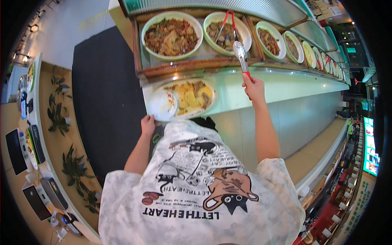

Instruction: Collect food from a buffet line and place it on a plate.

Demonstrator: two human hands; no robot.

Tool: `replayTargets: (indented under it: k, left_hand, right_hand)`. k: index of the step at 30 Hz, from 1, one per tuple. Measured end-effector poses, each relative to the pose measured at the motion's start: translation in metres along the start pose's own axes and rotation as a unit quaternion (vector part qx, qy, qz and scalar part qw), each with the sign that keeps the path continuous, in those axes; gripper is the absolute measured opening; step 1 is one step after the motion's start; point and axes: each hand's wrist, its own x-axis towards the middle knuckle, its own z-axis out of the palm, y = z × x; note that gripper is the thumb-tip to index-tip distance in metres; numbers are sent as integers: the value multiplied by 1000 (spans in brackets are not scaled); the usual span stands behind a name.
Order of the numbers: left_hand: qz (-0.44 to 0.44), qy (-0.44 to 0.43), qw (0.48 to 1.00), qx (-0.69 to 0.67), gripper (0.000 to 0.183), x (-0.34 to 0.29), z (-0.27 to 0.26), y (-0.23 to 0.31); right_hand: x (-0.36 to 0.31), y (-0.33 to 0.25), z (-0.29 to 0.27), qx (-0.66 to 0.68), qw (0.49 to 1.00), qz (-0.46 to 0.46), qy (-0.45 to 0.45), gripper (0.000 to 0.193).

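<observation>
My right hand [254, 87] is closed round the red grip of metal tongs [241, 53], whose head is over the near rim of a white bowl of dark stewed food [221, 33]. A second red-handled tool [231, 18], seemingly another pair of tongs, leans in that bowl. Below, an oval plate [215, 98] lies on the pale counter, bearing yellow and brown food [192, 96]. At its left end sits a round white dish [161, 107] with a few food scraps in it. My left hand [148, 123] pinches the plate's near left edge.
A large bowl of reddish-brown food [171, 36] stands left in the wooden-framed serving case [141, 67]. More bowls [269, 41] run off to the right, under a glass guard [212, 5]. A dark mat [102, 81] covers the floor at left, beside a counter with plants [73, 171].
</observation>
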Motion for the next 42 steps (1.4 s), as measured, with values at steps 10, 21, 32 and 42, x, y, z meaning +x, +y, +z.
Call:
replayTargets:
  k: [10,21,32,42]
  left_hand:
    - [-108,-19,984,-139,23,58,25,-35]
    - [-108,-19,981,-159,22,57,26,-26]
    - [-52,19,997,-57,24,35,-32,-1]
    - [-34,41,996,-71,25,-15,-25,-23]
  right_hand:
    - [-59,117,69,-404,908,-3,-112,38]
    - [-51,110,92,-445,891,-12,-85,33]
    - [-68,-35,111,-164,964,-202,-48,27]
    - [-54,-50,150,-98,985,-143,-18,35]
